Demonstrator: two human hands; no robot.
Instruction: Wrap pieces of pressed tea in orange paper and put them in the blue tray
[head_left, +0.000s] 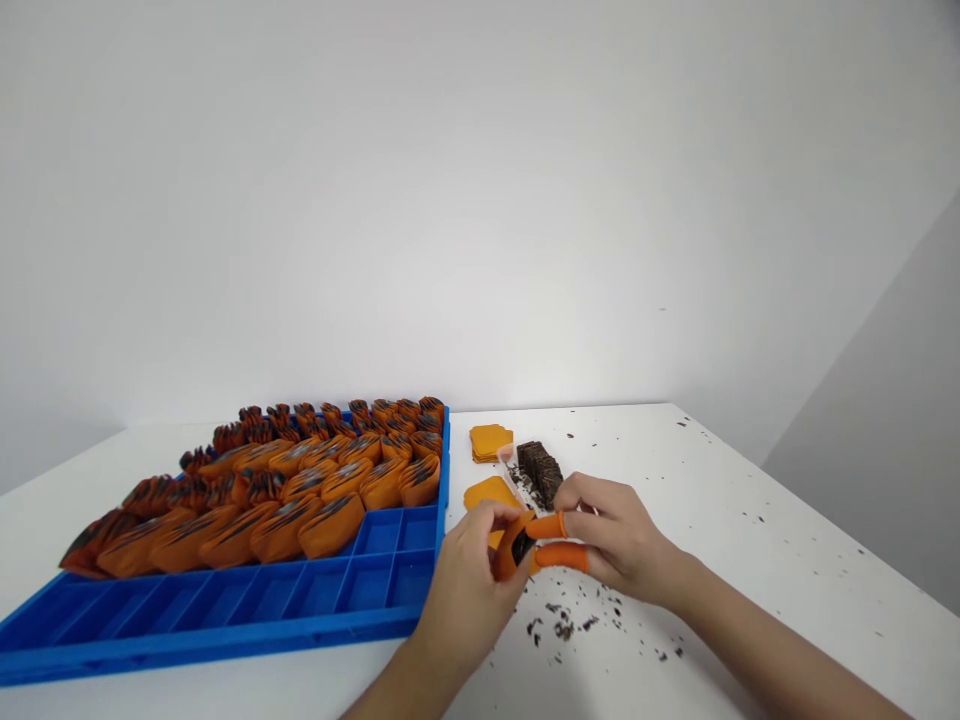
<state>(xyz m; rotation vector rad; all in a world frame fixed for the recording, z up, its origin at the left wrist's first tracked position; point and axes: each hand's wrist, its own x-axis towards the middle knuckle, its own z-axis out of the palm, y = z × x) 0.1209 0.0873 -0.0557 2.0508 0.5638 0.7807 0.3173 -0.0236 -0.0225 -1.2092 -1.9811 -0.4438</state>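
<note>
The left hand pinched a little orange packet between its thumb and fingers, and the right hand, with orange covers on two tips, touched its open mouth, but I could not tell if those tips squeezed anything. From the packet, a blue tray full of fat orange pouches sat at nine o'clock, yellow sheets at twelve, brown slabs at one and dark crumbs at five

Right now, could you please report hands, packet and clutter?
Left hand holding orange packet. Right hand, wearing orange finger cots, at its opening. Dark flakes scattered nearby.
</note>
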